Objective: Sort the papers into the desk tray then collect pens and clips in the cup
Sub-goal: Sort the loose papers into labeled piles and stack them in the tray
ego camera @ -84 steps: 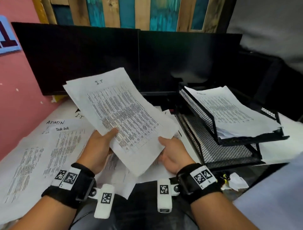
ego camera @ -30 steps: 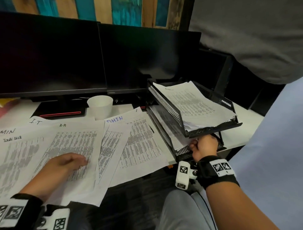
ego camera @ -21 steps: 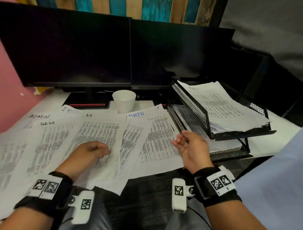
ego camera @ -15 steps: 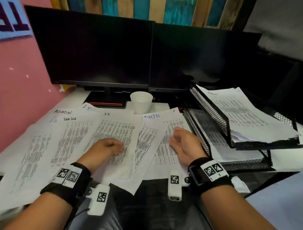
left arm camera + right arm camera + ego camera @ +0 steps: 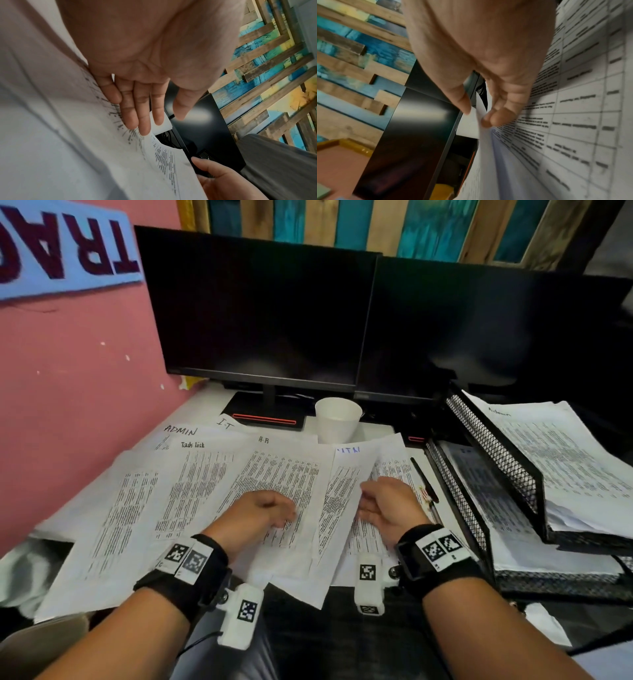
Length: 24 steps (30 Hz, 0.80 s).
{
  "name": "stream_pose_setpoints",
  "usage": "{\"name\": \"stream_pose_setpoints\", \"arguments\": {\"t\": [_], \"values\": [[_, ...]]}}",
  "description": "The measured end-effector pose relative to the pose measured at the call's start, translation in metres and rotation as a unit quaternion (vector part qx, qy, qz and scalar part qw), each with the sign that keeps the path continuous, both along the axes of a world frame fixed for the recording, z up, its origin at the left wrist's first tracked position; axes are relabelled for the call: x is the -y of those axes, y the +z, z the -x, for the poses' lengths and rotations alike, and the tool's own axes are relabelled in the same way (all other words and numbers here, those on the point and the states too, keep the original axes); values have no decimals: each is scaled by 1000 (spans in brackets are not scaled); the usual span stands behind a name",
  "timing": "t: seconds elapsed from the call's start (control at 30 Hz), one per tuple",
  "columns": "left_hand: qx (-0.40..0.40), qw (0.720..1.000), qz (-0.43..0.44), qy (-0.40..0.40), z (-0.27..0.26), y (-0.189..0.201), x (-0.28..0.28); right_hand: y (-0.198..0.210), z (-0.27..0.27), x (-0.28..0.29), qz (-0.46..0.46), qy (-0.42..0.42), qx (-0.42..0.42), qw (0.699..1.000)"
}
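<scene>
Lifting at its edge, a sheet (image 5: 337,501) among the papers (image 5: 191,494) on the desk was pinched by the right hand (image 5: 387,505), beside the desk tray (image 5: 476,508). The left hand (image 5: 255,517) was laid flat, grasping nothing. Neighbouring sheets could probably be dragged along, because they overlapped.

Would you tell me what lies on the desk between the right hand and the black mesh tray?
In the head view, a black pen lies on the papers between the right hand and the mesh tray.
</scene>
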State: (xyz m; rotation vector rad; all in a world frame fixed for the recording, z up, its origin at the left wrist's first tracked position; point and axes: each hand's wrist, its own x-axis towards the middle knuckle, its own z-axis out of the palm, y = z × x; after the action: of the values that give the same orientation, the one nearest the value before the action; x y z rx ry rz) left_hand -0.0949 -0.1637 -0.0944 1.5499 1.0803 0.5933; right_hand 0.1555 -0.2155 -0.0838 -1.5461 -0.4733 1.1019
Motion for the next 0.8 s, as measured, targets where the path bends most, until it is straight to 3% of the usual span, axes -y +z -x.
{"name": "stream_pose_setpoints", "arguments": {"t": [0.17,0.4,0.63,0.8], "values": [[-2,1000,1,0,-1,2,2,6,14,6,40,124,181,975],[14,1000,1,-6,0,11,4,44,-9,12,-63,-13,290,955],[13,999,-43,16,-8,25,3,100,-36,34,-223,-142,285,922],[106,994,-23,24,-20,46,10,111,-41,37,-256,-129,156,945]]}}
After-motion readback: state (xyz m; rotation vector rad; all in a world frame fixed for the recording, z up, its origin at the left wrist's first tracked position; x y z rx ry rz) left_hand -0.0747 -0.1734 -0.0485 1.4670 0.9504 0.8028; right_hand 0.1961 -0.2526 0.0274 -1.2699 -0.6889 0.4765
